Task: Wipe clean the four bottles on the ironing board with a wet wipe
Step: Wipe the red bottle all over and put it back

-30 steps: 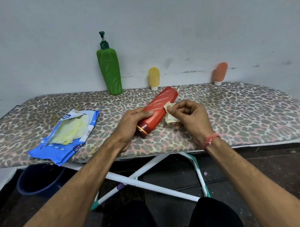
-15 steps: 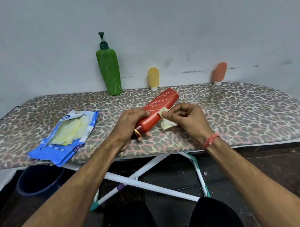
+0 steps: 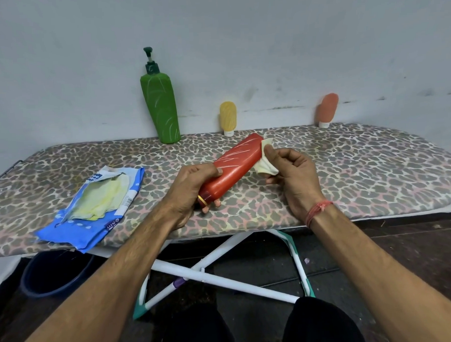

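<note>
Left hand (image 3: 191,182) grips red bottle (image 3: 234,165); right hand (image 3: 293,173) pinches wet wipe (image 3: 265,164) against it.

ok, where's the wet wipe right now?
Centre of the head view: the wet wipe is pinched in the right hand, pressed against the far end of the red bottle that the left hand grips.

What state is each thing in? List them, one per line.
red bottle: tilted, gripped near its cap end by the left hand.
wet wipe: crumpled, pinched by the right hand against the bottle.
green pump bottle: upright.
yellow bottle: standing on its cap.
orange bottle: standing on its cap.
wipes pack: open.
</note>
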